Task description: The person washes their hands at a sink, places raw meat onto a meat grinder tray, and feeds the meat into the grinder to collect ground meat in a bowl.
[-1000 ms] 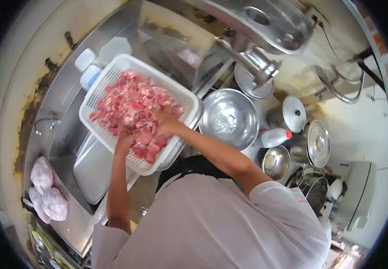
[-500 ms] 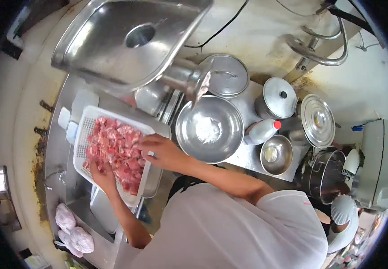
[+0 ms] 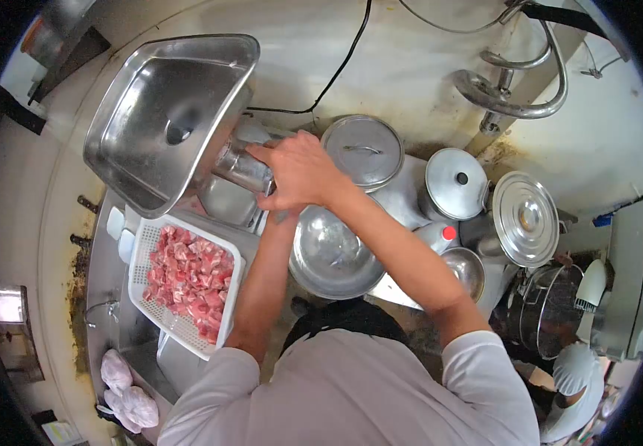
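A steel meat grinder stands at the upper left, its wide feed tray (image 3: 143, 119) tilted in view. My right hand (image 3: 303, 169) is wrapped round the outlet end of the grinder's barrel (image 3: 243, 169), thumb and forefinger at its rim. Just beneath it my left hand (image 3: 283, 215) reaches up to the same end; its fingers are hidden behind the right hand. Below the outlet sits a wide steel bowl (image 3: 333, 256). Cut pieces of raw meat (image 3: 188, 279) fill much of a white perforated basket (image 3: 234, 293) left of my left forearm.
Lidded pots (image 3: 451, 182) and a bottle with a red cap (image 3: 448, 233) stand on the right-hand table, beside a small steel bowl (image 3: 466, 271). Tied plastic bags (image 3: 132, 405) lie by the sink at lower left. A person in a white cap (image 3: 574, 368) is at lower right.
Both hands have left the meat in the basket and moved up and right to the grinder's outlet. The right hand has taken hold there. The view has shifted.
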`<action>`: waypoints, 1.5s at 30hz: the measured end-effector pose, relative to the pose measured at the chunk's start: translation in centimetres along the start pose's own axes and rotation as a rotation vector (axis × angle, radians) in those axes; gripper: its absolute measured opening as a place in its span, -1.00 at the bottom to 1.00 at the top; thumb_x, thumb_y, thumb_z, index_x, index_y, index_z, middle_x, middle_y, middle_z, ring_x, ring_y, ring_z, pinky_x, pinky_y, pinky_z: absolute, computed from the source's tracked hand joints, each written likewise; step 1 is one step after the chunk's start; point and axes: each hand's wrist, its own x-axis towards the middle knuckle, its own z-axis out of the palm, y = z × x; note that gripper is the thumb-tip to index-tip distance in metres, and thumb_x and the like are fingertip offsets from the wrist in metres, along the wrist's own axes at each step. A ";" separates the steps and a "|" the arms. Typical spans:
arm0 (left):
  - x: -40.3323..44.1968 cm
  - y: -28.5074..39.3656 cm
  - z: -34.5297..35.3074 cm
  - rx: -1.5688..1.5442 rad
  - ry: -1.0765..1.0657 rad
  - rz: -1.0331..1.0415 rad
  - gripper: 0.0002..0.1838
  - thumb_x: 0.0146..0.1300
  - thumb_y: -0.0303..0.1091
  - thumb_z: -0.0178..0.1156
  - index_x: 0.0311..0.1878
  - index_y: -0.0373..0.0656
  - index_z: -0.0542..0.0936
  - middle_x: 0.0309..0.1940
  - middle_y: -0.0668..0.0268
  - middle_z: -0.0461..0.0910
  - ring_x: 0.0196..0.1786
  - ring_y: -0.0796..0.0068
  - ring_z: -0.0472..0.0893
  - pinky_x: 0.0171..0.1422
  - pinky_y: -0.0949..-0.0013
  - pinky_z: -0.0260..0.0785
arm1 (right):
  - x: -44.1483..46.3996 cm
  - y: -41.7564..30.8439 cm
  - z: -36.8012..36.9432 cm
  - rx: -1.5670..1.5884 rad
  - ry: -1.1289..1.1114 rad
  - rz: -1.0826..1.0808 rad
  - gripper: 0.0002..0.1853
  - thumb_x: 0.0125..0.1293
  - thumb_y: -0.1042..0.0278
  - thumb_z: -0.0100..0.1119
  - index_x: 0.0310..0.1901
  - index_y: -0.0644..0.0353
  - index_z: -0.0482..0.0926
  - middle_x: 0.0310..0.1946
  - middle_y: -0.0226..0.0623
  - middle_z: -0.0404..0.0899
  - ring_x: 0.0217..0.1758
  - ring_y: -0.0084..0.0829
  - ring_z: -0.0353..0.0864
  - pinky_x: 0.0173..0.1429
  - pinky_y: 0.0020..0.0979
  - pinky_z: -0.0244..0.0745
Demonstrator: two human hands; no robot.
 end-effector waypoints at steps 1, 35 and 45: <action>0.2 -0.1 -0.1 0.004 -0.019 -0.002 -0.44 0.43 0.04 -0.09 0.35 -0.11 0.33 0.27 0.18 0.41 0.30 0.32 0.42 0.28 0.06 0.37 | 0.2 0.1 -0.1 0.007 -0.006 0.001 -0.19 -0.35 -0.09 0.33 0.04 0.21 0.61 -0.43 0.06 0.64 -0.25 0.01 0.65 0.00 -0.05 0.48; -23.1 13.5 -2.3 1.273 0.597 0.478 -0.59 0.41 -0.21 0.06 0.15 -0.34 0.52 0.02 0.17 0.59 0.00 0.44 0.57 0.06 0.41 0.44 | 12.0 8.3 -1.3 0.450 0.254 0.116 -0.73 0.21 0.27 0.23 -0.10 0.17 0.71 -0.26 -0.07 0.71 -0.19 -0.15 0.71 -0.02 -0.27 0.55; -37.5 15.5 -5.5 1.117 1.091 0.762 -0.67 0.32 -0.24 0.18 0.07 -0.20 0.56 -0.22 0.29 0.67 -0.33 0.57 0.60 -0.38 0.57 0.36 | -1.1 21.5 20.7 1.239 0.150 0.493 -0.88 0.10 0.50 0.24 -0.33 0.31 0.70 -0.53 -0.33 0.65 -0.46 -0.61 0.55 -0.36 -0.47 0.46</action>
